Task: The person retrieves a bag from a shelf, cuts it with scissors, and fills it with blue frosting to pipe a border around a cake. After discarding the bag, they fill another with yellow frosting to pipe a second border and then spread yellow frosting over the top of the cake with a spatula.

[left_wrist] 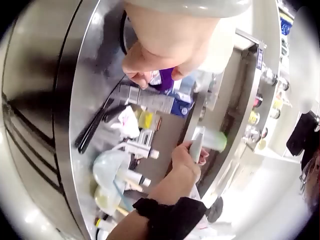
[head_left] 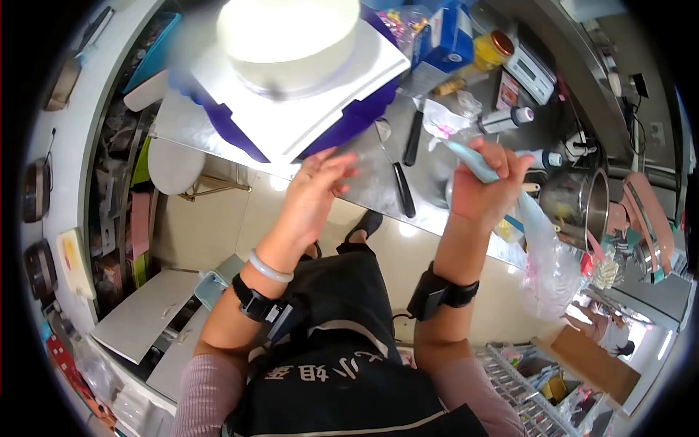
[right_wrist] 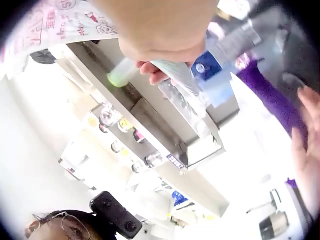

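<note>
My right hand (head_left: 491, 178) grips a piping bag (head_left: 531, 218) with pale blue filling. Its narrow end points up and left, while the loose clear tail hangs below the wrist. A round, cream-coloured cake (head_left: 291, 69) stands on a square white board (head_left: 291, 127), over a purple scalloped turntable (head_left: 357, 131). Close to the board's near corner is my left hand (head_left: 317, 189), fingers loosely bent and holding nothing. In the left wrist view, a bit of purple shows just beyond the left fingertips (left_wrist: 141, 80). The right wrist view has the bag (right_wrist: 175, 72) extending out of the fist.
Two black-handled tools, a palette knife (head_left: 403, 186) and another (head_left: 413, 138), lie on the metal table. Behind are a blue carton (head_left: 448, 36), an orange-lidded jar (head_left: 494, 49) and a scale (head_left: 530, 69). A steel bowl (head_left: 582, 207) and pink stand mixer (head_left: 644, 226) stand right.
</note>
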A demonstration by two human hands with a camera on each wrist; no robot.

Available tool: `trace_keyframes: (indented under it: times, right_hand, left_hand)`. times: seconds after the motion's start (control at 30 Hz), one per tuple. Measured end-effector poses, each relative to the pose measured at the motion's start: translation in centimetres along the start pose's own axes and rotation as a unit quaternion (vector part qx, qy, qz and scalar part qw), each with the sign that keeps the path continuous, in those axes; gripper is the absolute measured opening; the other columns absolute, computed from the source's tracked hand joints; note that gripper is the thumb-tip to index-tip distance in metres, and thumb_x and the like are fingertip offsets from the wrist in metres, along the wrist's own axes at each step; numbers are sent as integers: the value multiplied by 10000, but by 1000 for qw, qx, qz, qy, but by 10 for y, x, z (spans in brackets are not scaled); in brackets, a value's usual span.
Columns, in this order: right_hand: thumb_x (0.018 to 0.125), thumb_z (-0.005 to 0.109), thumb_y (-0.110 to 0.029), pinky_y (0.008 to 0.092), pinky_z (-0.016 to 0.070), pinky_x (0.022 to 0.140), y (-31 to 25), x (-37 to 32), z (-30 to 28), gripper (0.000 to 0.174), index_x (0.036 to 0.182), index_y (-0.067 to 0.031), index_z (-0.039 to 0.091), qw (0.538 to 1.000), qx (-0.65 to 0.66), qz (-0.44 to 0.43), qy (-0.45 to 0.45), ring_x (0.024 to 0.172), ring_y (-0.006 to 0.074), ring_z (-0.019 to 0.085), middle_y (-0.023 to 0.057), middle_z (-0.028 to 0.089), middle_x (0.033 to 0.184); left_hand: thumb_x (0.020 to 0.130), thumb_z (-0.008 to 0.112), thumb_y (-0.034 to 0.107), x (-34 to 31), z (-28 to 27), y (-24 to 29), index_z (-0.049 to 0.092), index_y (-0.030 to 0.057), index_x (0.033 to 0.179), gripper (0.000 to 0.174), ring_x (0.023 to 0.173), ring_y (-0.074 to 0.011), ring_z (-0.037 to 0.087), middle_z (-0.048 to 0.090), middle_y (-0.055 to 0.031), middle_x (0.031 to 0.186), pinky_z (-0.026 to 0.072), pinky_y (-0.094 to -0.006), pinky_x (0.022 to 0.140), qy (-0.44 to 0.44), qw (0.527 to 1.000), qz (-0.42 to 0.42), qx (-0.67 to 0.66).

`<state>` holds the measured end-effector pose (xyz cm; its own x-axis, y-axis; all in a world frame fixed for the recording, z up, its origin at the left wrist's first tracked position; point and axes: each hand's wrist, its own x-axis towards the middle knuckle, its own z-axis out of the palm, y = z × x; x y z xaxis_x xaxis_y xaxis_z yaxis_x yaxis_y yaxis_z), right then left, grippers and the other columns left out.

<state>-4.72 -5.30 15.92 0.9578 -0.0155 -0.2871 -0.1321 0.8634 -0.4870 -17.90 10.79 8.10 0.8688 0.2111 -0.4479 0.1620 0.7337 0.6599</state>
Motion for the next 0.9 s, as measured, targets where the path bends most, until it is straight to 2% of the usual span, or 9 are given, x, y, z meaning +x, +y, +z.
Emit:
trace_keyframes:
  times: [0.03, 0.1, 0.17, 0.2, 0.23, 0.27, 0.47, 0.7, 0.9]
  right_hand:
    - [882, 422, -539, 375, 398, 774, 14, 3, 1, 562, 511, -163, 231, 996, 18, 27, -87, 529, 125, 324, -44, 241, 514]
    - [883, 373, -574, 364, 382, 768, 45, 1, 17, 571, 514, -163, 231, 988, 45, 44, -142, 516, 131, 310, -38, 251, 501]
    - [886, 343, -587, 357, 373, 760, 69, -3, 31, 575, 514, -164, 228, 987, 38, 38, -150, 510, 134, 303, -34, 259, 494]
    - [889, 312, -599, 350, 364, 752, 79, -5, 36, 581, 514, -164, 226, 987, 32, 31, -154, 505, 137, 296, -29, 266, 487]
    - [889, 312, -599, 350, 364, 752, 87, -7, 40, 581, 514, -164, 226, 987, 30, 32, -155, 505, 137, 296, -29, 266, 487]
    - [898, 290, -594, 345, 358, 742, 94, -9, 43, 581, 514, -163, 224, 988, 31, 38, -144, 501, 141, 292, -24, 270, 483]
    - [949, 238, -503, 353, 370, 705, 131, -11, 43, 569, 495, -162, 207, 992, 29, 14, -124, 487, 161, 300, -16, 251, 453]
    - [964, 212, -469, 343, 364, 711, 142, -15, 48, 562, 493, -161, 203, 988, 36, 19, -150, 484, 158, 294, -12, 255, 459]
    - [966, 209, -461, 336, 361, 716, 145, -14, 51, 558, 496, -161, 199, 991, 33, 19, -125, 480, 152, 296, -14, 253, 460]
  left_hand:
    - [844, 557, 107, 1, -7, 9, 604, 38, 940, 128, 1041, -243, 546, 600, -117, 1045, 390, -344, 915, 12, 999, 15, -49]
    - [831, 565, 94, -2, -9, 23, 621, 34, 875, 94, 1053, -258, 544, 601, -119, 1042, 399, -345, 909, 23, 994, 34, -102]
    - [816, 574, 79, -7, -8, 29, 625, 39, 765, 82, 1090, -290, 530, 610, -120, 1027, 404, -364, 919, 4, 991, 32, -127]
    - [816, 574, 79, -8, -14, 30, 625, 39, 765, 82, 1090, -290, 530, 610, -120, 1027, 404, -364, 919, 4, 991, 33, -130]
    - [814, 576, 73, -9, -23, 32, 575, 3, 872, 91, 1088, -276, 531, 601, -116, 1000, 406, -369, 913, -8, 991, 38, -129]
    - [811, 579, 67, -10, -29, 34, 525, -33, 978, 201, 1086, -263, 531, 591, -113, 973, 407, -373, 907, -19, 991, 44, -127]
    - [799, 567, 33, -17, -39, 40, 405, -17, 1033, 288, 1045, -279, 545, 582, -99, 888, 413, -395, 924, 33, 987, 70, -138]
    - [791, 580, 38, -20, -45, 47, 402, -5, 1020, 293, 1018, -289, 554, 586, -84, 847, 417, -392, 923, 41, 986, 60, -147]
    - [795, 583, 53, -21, -48, 50, 418, 2, 1021, 284, 998, -289, 566, 596, -82, 851, 427, -379, 910, 43, 987, 54, -144]
